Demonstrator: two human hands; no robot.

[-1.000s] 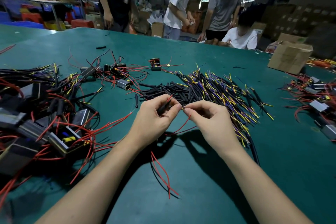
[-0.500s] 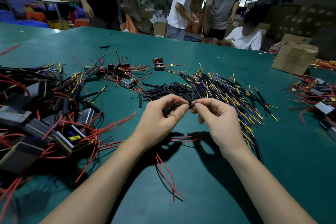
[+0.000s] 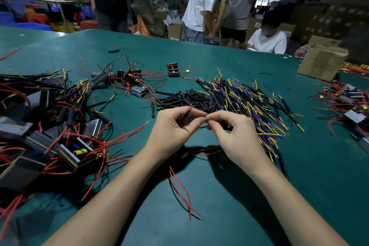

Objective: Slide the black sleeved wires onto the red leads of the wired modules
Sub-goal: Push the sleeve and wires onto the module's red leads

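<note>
My left hand [image 3: 173, 128] pinches a black sleeved wire [image 3: 184, 116] together with a thin red lead whose tip sticks up past my fingers. My right hand [image 3: 235, 136] meets it fingertip to fingertip and pinches the wire's near end [image 3: 203, 126]. Red leads [image 3: 184, 191] trail from under my hands toward me. A heap of black sleeved wires [image 3: 239, 98] with yellow and purple cores lies just beyond my hands. Wired modules with red leads [image 3: 75, 152] are piled at my left.
Loose black sleeves [image 3: 179, 98] lie behind my left hand. More modules sit at the far middle [image 3: 173, 70] and at the right edge [image 3: 353, 115]. A cardboard box [image 3: 321, 62] stands at the back right. People stand and sit beyond the green table [image 3: 299, 166].
My hands stay together at the same spot, still working the same wire; the fingertips have closed in slightly. The people beyond the table have shifted.
</note>
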